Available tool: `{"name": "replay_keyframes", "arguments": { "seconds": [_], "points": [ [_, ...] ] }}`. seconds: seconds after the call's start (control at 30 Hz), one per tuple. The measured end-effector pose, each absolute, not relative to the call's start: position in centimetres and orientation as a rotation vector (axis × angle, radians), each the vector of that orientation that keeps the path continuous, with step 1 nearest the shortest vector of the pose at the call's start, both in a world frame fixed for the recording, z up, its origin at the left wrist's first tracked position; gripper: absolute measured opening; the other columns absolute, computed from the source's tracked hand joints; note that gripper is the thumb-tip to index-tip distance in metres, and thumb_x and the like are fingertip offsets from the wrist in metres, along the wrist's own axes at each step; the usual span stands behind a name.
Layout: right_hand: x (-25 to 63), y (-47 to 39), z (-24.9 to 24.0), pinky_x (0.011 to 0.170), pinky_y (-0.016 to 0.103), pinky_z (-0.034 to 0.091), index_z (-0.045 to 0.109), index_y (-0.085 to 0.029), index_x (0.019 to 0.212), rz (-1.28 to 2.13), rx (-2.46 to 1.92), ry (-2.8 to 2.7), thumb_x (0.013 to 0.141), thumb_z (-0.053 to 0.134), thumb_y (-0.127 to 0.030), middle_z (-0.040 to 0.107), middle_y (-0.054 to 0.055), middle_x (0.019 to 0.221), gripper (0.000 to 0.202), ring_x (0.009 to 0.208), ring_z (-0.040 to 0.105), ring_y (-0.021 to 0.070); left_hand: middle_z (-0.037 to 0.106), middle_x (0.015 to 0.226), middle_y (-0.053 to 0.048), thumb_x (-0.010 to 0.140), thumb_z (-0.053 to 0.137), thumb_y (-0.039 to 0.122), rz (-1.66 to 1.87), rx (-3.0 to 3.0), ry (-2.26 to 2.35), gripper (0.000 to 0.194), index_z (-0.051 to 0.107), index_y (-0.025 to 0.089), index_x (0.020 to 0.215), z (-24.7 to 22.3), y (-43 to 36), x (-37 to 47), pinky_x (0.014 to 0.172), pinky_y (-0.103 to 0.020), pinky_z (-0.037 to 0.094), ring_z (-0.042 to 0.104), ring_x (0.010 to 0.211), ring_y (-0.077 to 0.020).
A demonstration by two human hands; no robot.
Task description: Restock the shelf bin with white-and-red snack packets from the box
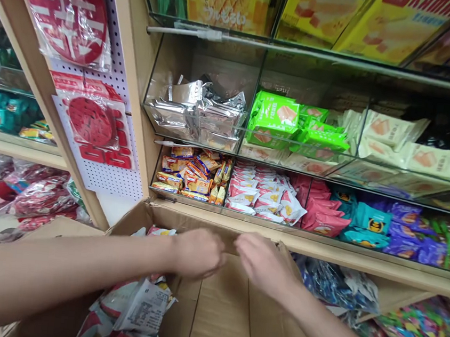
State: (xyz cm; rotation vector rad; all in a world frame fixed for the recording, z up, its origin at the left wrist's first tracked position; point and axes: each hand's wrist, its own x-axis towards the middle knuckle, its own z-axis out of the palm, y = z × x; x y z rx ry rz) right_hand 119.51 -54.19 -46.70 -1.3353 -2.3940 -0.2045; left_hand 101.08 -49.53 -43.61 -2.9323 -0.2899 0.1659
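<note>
Both of my hands hover over an open cardboard box [220,310], close together but apart. My left hand [199,252] is closed with its fingers curled; whatever it holds, if anything, is hidden. Slightly blurred, my right hand [261,261] has its fingers pressed together, pointing left, and nothing can be made out in them. White and red snack packets [140,309] lie in the left part of the box, under my left forearm. Behind my hands, similar small white and pink packets [260,193] fill a compartment of the lowest shelf row.
Orange packets [196,173], pink packets [327,211], teal packets [372,224] and purple packets [407,230] share the low shelf. Green packets [274,117] and silver packets [199,109] sit above, behind clear panels. A wooden post [126,61] stands left. Bagged goods [425,331] lie lower right.
</note>
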Motion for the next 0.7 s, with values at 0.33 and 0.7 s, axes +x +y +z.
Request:
{"name": "replay_keyframes", "arguments": {
  "seconds": [0.33,0.7],
  "points": [
    [114.5,-51.0,-51.9,0.067,0.027,0.044,0.063,-0.014,0.085,0.415,-1.557,-2.688,0.07,0.057,-0.03,0.063,0.01,0.086,0.022,0.078,0.06,0.0211,0.058,0.09,-0.017,0.071,0.05,0.008,0.41,-2.646,-1.097,0.024,0.058,0.013,0.093,-51.8,-48.5,98.8,0.062,-0.034,0.041,0.052,0.086,-0.0277],
    [115.3,-51.8,-54.3,0.073,0.031,0.046,0.053,-0.017,0.105,1.143,-1.439,-2.051,0.062,0.066,-0.027,0.06,0.007,0.099,0.046,0.086,0.057,0.0201,0.054,0.1,-0.009,0.06,0.063,0.017,0.043,-3.214,-1.112,0.043,0.056,0.017,0.102,-47.8,-47.8,98.1,0.073,-0.028,0.044,0.054,0.087,-0.0195]
  ]
}}
